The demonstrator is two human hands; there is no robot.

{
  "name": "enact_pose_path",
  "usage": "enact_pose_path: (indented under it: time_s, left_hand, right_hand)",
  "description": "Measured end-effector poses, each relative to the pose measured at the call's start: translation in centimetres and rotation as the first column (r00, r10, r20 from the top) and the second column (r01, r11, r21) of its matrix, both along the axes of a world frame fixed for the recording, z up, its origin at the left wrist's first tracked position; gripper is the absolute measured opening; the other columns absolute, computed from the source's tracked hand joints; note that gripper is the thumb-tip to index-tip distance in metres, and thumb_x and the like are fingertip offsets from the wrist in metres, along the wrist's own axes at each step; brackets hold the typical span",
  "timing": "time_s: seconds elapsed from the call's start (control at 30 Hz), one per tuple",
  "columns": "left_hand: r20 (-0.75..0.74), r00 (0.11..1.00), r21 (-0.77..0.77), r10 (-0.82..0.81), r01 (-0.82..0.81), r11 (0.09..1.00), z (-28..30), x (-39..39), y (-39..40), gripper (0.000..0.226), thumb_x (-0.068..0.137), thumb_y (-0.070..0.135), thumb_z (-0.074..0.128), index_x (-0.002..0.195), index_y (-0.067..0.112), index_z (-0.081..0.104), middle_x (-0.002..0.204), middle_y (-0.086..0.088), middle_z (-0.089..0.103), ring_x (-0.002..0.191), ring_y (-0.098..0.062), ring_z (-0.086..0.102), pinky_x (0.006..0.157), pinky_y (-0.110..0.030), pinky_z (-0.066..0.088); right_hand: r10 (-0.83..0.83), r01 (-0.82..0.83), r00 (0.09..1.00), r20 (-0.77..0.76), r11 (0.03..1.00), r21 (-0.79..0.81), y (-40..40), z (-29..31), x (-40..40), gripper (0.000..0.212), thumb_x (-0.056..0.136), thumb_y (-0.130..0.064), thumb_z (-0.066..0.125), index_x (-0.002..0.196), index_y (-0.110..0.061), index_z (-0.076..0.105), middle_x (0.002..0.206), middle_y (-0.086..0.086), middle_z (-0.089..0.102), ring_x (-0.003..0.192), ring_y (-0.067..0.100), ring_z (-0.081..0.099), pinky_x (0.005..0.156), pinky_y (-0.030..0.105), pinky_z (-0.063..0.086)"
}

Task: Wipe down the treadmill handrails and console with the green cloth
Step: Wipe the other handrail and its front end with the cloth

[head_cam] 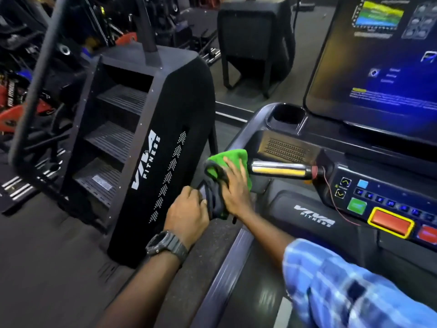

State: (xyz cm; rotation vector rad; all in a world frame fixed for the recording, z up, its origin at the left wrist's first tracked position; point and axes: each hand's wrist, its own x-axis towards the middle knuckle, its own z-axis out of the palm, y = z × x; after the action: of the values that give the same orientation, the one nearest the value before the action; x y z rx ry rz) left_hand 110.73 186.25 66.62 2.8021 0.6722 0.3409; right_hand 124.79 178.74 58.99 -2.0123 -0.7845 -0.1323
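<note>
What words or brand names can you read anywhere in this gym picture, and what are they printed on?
"VIVA FITNESS": white letters running up the side of the black stair machine.
"VIVA FITNESS": white logo on the treadmill's dark front pad.
Keypad numbers on the console: too blurred to read.
Text on the lit screen: blurred, unreadable.
Red plates at far left carry white lettering, too small to make out.

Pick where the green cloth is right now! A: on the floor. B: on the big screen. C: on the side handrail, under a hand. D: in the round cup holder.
C: the green cloth is wrapped on the handrail, with the right hand pressing on it.
</note>
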Motion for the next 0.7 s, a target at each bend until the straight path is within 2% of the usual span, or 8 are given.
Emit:
enact_pose_path:
  time_s: [0.1,0.17,0.2,0.27,0.33,0.5,0.57,0.7]
  left_hand:
    - [0.014,1.0,0.003,0.011,-0.011,1.0,0.3,0.4,-0.6,0.021,0.095,0.026,0.053,0.102,0.008,0.06,0.103,-0.013,0.06,0.09,-0.035,0.062,0.075,-0.043,0.048]
    - [0.015,0.999,0.006,0.039,-0.039,0.999,0.6,0.6,-0.8,0.023,0.098,0.028,0.047,0.103,0.01,0.06,0.101,-0.014,0.064,0.094,-0.035,0.062,0.077,-0.042,0.046]
    - [0.008,0.998,0.002,0.066,-0.066,0.998,0.8,0.8,-0.8,0.024,0.099,0.028,0.045,0.101,0.01,0.061,0.101,-0.015,0.065,0.095,-0.035,0.062,0.078,-0.041,0.045]
    - [0.003,0.993,-0.002,0.119,-0.119,0.993,1.3,1.3,-0.9,0.027,0.1,0.029,0.042,0.095,0.011,0.061,0.099,-0.016,0.067,0.095,-0.037,0.062,0.076,-0.041,0.044]
    - [-0.02,0.99,-0.008,0.143,-0.143,0.99,1.7,1.5,-1.1,0.029,0.101,0.03,0.041,0.093,0.011,0.061,0.099,-0.015,0.067,0.095,-0.037,0.062,0.076,-0.04,0.043]
    - [-0.044,0.993,-0.009,0.107,-0.107,0.994,2.0,1.1,-1.2,0.029,0.101,0.031,0.039,0.094,0.012,0.061,0.097,-0.012,0.066,0.094,-0.035,0.061,0.074,-0.039,0.041]
    - [-0.046,0.993,-0.019,0.112,-0.113,0.993,2.0,1.1,-1.2,0.032,0.102,0.031,0.038,0.096,0.012,0.063,0.098,-0.012,0.067,0.094,-0.034,0.062,0.074,-0.038,0.04]
    - [-0.034,0.991,-0.066,0.129,-0.131,0.989,2.2,1.0,-1.2,0.033,0.102,0.033,0.037,0.1,0.014,0.064,0.102,-0.011,0.068,0.097,-0.034,0.061,0.076,-0.038,0.04]
  right_hand:
    - [-0.193,0.204,0.969,-0.153,0.977,0.059,3.4,1.1,-0.4,0.056,0.084,-0.053,0.054,0.134,-0.029,0.056,0.154,0.005,0.033,0.146,0.034,0.015,0.119,0.034,0.002]
    - [-0.276,0.326,0.918,-0.285,0.934,0.143,4.6,0.8,-2.0,0.062,0.081,-0.044,0.062,0.139,-0.026,0.052,0.157,0.007,0.028,0.147,0.032,0.015,0.12,0.035,0.002]
    - [-0.301,0.38,0.885,-0.357,0.908,0.176,4.7,0.6,-3.4,0.065,0.081,-0.04,0.059,0.142,-0.022,0.048,0.158,0.009,0.026,0.147,0.031,0.017,0.121,0.039,0.007]
    - [-0.289,0.445,0.812,-0.506,0.869,0.217,4.9,0.2,-6.3,0.074,0.082,-0.049,0.046,0.147,-0.016,0.037,0.158,0.011,0.025,0.146,0.028,0.021,0.119,0.044,0.02]
    - [-0.248,0.481,0.736,-0.63,0.846,0.23,5.0,0.1,-7.8,0.085,0.08,-0.064,0.038,0.151,-0.017,0.029,0.158,0.009,0.024,0.146,0.023,0.023,0.115,0.044,0.026]
    - [-0.213,0.605,0.562,-0.799,0.765,0.222,4.9,0.9,-3.2,0.113,0.055,-0.082,0.047,0.152,-0.028,0.025,0.16,0.003,0.019,0.146,0.018,0.022,0.115,0.042,0.027]
    - [-0.202,0.616,0.556,-0.806,0.752,0.236,5.0,0.8,-4.1,0.113,0.055,-0.081,0.048,0.152,-0.028,0.024,0.159,0.001,0.019,0.145,0.017,0.023,0.115,0.039,0.028]
    - [-0.123,0.523,0.596,-0.793,0.809,0.268,5.5,-0.9,-10.6,0.112,0.064,-0.09,0.044,0.153,-0.029,0.017,0.16,-0.005,0.014,0.145,0.018,0.024,0.114,0.042,0.03]
